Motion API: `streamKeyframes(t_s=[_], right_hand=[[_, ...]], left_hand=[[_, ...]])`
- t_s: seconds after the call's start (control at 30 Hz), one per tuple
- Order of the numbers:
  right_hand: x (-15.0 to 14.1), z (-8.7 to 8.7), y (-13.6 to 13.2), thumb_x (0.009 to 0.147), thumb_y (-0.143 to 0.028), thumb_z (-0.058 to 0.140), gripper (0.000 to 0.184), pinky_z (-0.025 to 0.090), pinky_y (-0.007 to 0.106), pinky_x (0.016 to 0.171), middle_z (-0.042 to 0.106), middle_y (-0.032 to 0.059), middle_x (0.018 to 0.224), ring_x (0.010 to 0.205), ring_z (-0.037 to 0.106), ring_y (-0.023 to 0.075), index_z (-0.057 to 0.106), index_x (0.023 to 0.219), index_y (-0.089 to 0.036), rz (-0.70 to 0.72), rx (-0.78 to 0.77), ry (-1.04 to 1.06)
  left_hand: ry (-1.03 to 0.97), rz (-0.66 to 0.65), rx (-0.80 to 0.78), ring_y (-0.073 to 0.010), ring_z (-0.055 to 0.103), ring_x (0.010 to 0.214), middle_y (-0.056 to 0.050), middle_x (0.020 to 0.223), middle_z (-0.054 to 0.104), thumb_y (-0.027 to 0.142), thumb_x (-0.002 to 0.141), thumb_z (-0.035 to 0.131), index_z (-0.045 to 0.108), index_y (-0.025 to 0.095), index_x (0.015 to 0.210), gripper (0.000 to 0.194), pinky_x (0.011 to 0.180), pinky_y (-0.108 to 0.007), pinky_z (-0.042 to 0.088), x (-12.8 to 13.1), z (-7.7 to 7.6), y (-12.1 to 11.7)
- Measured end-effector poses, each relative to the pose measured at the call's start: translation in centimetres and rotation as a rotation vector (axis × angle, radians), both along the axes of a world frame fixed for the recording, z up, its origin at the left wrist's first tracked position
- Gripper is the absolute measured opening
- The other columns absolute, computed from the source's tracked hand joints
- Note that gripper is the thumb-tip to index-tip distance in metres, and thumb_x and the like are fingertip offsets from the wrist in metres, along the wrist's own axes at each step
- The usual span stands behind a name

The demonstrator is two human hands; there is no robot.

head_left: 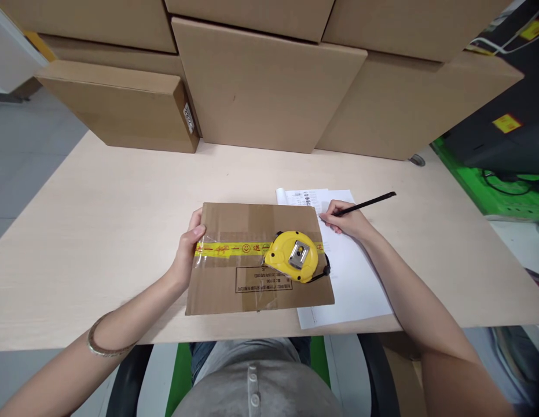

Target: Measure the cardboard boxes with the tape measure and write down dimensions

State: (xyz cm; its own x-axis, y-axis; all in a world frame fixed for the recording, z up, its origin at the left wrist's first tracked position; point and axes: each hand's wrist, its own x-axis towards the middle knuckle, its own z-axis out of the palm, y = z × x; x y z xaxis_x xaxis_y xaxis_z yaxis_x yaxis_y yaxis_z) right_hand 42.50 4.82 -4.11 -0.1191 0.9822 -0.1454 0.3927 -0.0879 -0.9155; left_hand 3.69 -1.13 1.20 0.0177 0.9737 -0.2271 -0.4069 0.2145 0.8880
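My left hand grips the left edge of a cardboard box, its thumb on the top face. Yellow printed tape runs across the box, above a block of printed text. On the box's right part lies a yellow tape measure with a metal clip and a black strap. My right hand holds a dark pen, fingers closed round it, and rests on white paper sheets. The box covers the left part of these sheets. Print shows at their top; the pen's tip is hard to make out.
Large cardboard boxes stand stacked along the back of the light wooden table, with a flatter box at the left. To the right are a dark case and a green surface with cables. A chair armrest is below the front edge.
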Motion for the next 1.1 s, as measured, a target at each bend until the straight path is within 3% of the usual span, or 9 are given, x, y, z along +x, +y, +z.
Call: streamKeyframes(t_s=[0.2, 0.4, 0.67, 1.1], right_hand=[[-0.02, 0.00, -0.07, 0.075, -0.033, 0.085, 0.036, 0.034, 0.022, 0.039, 0.055, -0.0040, 0.048, 0.039, 0.046, 0.0078, 0.053, 0.063, -0.022, -0.006, -0.001, -0.006], [-0.05, -0.04, -0.16, 0.076, -0.038, 0.080, 0.036, 0.028, 0.022, 0.035, 0.055, -0.0048, 0.047, 0.035, 0.039, 0.0066, 0.050, 0.062, -0.024, -0.076, 0.052, 0.004], [-0.28, 0.20, -0.14, 0.074, -0.038, 0.082, 0.036, 0.033, 0.023, 0.038, 0.059, -0.0024, 0.049, 0.037, 0.046, 0.0086, 0.052, 0.061, -0.023, -0.034, 0.036, -0.020], [-0.15, 0.16, 0.00, 0.072, -0.031, 0.077, 0.032, 0.028, 0.023, 0.043, 0.053, -0.0051, 0.045, 0.040, 0.042, 0.0086, 0.049, 0.060, -0.024, -0.031, 0.062, -0.094]], left_hand=[[0.024, -0.023, 0.015, -0.0342, 0.066, 0.115, -0.007, 0.118, 0.069, 0.046, 0.074, 0.071, 0.061, 0.025, 0.100, 0.035, 0.081, -0.040, 0.060, -0.17, -0.07, 0.08], [0.068, -0.062, 0.012, -0.0351, 0.066, 0.109, -0.004, 0.106, 0.071, 0.052, 0.076, 0.068, 0.059, 0.029, 0.099, 0.033, 0.077, -0.043, 0.059, -0.29, -0.14, 0.08], [0.062, -0.052, 0.005, -0.0351, 0.065, 0.113, -0.003, 0.115, 0.071, 0.051, 0.077, 0.069, 0.061, 0.030, 0.103, 0.034, 0.081, -0.044, 0.059, -0.68, -0.66, 0.12], [0.141, -0.074, 0.005, -0.0337, 0.066, 0.105, -0.004, 0.113, 0.071, 0.057, 0.076, 0.066, 0.060, 0.031, 0.112, 0.045, 0.074, -0.043, 0.058, -0.72, -0.60, 0.17]])
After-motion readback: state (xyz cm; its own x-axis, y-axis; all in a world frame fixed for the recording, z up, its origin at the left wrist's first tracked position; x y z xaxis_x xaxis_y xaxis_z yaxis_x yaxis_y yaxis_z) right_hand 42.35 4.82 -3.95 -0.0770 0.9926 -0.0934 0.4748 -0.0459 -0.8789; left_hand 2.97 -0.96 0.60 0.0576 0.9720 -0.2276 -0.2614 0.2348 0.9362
